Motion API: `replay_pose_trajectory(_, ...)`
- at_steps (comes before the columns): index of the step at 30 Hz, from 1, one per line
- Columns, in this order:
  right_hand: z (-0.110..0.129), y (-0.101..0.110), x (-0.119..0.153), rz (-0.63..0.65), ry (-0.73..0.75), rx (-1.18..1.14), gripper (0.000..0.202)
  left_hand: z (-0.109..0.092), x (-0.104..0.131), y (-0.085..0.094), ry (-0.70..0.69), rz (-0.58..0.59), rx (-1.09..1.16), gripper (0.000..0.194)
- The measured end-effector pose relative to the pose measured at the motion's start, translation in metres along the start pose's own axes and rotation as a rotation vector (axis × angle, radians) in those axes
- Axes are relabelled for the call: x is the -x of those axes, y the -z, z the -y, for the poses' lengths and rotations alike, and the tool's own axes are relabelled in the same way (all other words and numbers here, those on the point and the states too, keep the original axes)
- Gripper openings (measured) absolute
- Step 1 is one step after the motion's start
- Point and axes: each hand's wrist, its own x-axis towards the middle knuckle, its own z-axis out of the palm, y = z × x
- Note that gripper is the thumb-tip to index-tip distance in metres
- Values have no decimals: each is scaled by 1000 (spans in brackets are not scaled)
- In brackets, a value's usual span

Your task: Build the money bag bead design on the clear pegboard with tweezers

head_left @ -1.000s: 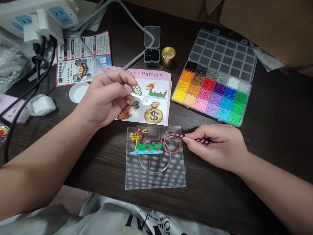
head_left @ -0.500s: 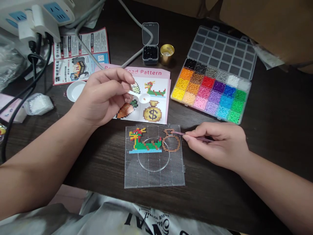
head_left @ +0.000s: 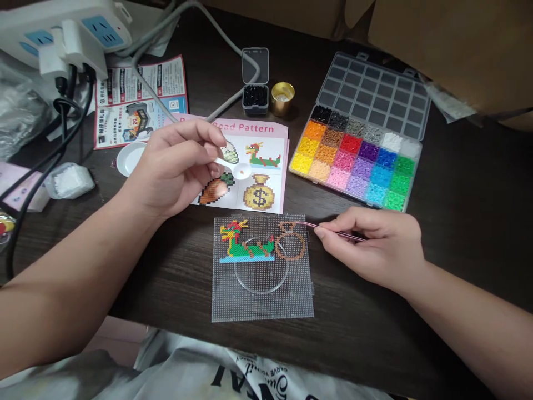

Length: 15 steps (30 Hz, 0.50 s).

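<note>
Pinched in my left hand [head_left: 179, 166] is a small white spoon [head_left: 240, 170] with a tiny brownish bit in its bowl, held above the pattern sheet [head_left: 259, 129]. My right hand [head_left: 375, 241] grips pink tweezers [head_left: 343, 232], whose tips touch the top right of the brown bag outline [head_left: 290, 256] on the clear pegboard [head_left: 262, 305]. Whether the tips hold a bead is too small to tell. Left of the outline on the board lies a green, red and yellow dragon [head_left: 252, 249] over a light blue strip.
An open bead case [head_left: 353, 161] stands at the right. Behind the sheet are a small box of black beads [head_left: 255, 97] and a gold cup [head_left: 282, 100]. A power strip [head_left: 83, 33], cables, a leaflet [head_left: 141, 105], a white dish [head_left: 131, 159] and a white-filled container [head_left: 69, 180] are at the left.
The view has shifted slightly. My left hand with the spoon is a little lower and further left over the sheet; the tweezers' tips stay by the top of the bag outline.
</note>
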Motion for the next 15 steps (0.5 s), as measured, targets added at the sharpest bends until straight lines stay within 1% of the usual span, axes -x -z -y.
replay_pose_trajectory(2, 1, 0, 0, -19, -5, 16, 10, 0, 0, 0, -12, -5, -12, 12)
replay_pose_trajectory(6, 3, 1, -1, -20, 35, 29, 10, 0, 1, 2, -60, 7, -90, 14)
replay_pose_trajectory(11, 4, 1, -1, -9, 43, 28, 11, 3, 4, 3, -34, 44, -189, 14)
replay_pose_trajectory(15, 4, 1, -1, -1, 38, 29, 10, 6, 1, 7, -64, 80, -191, 13)
